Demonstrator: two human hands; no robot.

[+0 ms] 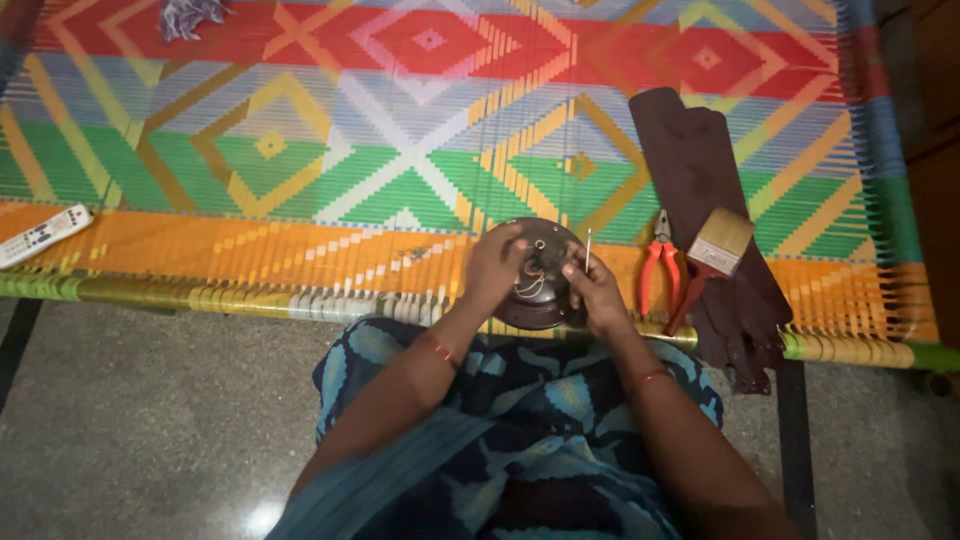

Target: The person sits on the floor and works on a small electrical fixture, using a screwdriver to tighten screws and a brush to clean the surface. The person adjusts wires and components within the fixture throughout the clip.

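Head: hands (545, 275) hold, seemingly, motor disc (538, 290).

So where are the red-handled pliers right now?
In the head view the red-handled pliers lie on the woven cot, just right of the right hand, beside the paintbrush and the dark brown blades.

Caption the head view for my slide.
Both hands, left hand and right hand, hold a round dark motor housing on a woven cot.

the round motor housing (537, 280) sits on the near edge of the woven cot (300, 150), between both hands. right of it lie pliers (657, 272), then a brush (712, 255) on fan blades (705, 200). a remote (42, 235) lies far left, a cloth (190, 15) at the far side.
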